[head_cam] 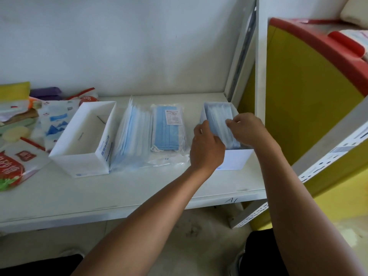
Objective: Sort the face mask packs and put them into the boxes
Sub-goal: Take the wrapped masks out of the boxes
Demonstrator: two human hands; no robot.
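Face mask packs, a pale blue bundle in clear wrap, stand on edge inside the right box, an open white carton at the right end of a white shelf. Both hands are on them. The left hand wraps its curled fingers round the bundle's left face, and the right hand pinches the opposite side near the top between thumb and fingertips. The bundle's long axis runs away from the person, in line with the length of the box, so it lies directly between the two hands and looks set to go straight down. How deep it already sits cannot be told, as the hands cover its lower part. To the left, a darker labelled pack lies flat on the shelf. Beside it a leaning stack of lighter packs rests against the left box, which shows nothing inside. These loose packs lie nearer the left hand, which would probably be the one to reach them. Snack packets crowd the shelf's far left.
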